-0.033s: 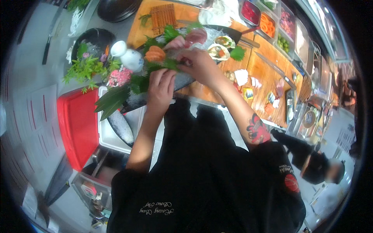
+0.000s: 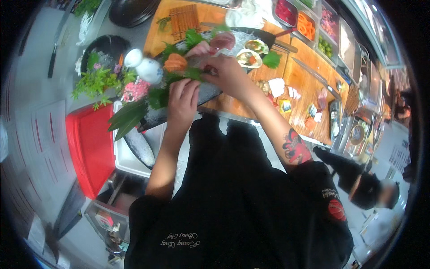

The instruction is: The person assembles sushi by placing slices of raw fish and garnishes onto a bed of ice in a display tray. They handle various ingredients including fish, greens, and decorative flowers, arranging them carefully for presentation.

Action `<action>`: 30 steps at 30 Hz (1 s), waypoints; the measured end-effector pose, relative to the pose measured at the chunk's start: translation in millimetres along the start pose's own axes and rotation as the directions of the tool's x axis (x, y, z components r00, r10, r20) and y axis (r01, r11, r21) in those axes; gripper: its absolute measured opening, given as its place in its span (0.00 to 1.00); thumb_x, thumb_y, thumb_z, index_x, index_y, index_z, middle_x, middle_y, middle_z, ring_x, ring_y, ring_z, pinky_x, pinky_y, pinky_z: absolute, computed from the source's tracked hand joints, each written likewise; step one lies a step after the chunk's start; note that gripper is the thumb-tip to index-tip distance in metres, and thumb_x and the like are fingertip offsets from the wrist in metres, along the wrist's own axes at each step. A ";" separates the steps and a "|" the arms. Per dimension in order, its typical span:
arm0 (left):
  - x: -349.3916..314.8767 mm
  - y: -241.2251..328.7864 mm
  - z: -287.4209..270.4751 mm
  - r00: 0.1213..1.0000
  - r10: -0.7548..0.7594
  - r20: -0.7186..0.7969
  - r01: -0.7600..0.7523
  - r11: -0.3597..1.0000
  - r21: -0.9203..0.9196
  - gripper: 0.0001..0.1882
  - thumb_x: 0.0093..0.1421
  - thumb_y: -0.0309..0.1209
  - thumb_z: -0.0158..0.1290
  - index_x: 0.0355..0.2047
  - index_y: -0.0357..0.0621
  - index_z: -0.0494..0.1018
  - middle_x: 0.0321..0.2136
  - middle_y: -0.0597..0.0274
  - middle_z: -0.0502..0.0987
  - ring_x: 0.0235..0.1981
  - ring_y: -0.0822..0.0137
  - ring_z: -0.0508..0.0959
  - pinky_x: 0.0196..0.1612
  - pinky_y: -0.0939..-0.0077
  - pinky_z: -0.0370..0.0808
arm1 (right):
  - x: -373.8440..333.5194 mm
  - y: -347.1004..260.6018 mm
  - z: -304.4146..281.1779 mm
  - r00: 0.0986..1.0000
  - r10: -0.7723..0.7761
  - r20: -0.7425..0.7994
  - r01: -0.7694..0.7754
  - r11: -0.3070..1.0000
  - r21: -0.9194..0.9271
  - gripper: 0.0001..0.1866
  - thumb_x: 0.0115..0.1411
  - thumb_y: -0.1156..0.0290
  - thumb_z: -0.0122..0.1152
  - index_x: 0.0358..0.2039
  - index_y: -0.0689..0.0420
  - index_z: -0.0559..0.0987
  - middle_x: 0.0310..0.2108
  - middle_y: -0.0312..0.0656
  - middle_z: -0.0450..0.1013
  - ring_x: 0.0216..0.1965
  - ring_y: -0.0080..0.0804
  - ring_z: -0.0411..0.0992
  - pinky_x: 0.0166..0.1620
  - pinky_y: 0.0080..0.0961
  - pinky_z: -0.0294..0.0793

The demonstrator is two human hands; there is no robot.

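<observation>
Green leaf (image 2: 194, 73) over dark tray (image 2: 209, 93) is partly hidden between left hand (image 2: 182, 97), fingers bent together, and right hand (image 2: 227, 75), fingers curled; fingertips are blurred, whether anything is pinched cannot be told.

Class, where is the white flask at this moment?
In the head view, the white flask is at upper left, just above the pink flowers, with the orange slices on its right and the left hand lower right.

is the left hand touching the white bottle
Apart: the head view shows green leaves between the left hand and the white bottle.
</observation>
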State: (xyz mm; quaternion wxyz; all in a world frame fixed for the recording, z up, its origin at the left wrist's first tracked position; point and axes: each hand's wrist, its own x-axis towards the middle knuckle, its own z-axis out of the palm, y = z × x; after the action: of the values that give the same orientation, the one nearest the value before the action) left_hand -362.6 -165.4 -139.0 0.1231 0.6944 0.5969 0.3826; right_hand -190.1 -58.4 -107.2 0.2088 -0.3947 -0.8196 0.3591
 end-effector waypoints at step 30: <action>44.4 161.6 193.0 0.855 -0.279 0.437 0.495 0.692 -0.525 0.20 0.69 0.24 0.56 0.60 0.41 0.71 0.51 0.60 0.78 0.51 0.68 0.78 0.57 0.73 0.75 | -127.1 231.1 -130.5 0.971 0.197 -0.133 -0.216 0.965 -0.149 0.10 0.54 0.66 0.66 0.34 0.58 0.83 0.39 0.50 0.80 0.41 0.51 0.78 0.48 0.45 0.77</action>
State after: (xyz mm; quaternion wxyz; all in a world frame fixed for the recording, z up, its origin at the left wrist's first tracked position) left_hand -113.2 -110.7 -151.2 0.5195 0.5233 0.5425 0.4025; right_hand 82.9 -4.9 -203.3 0.1850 -0.5141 -0.7867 0.2873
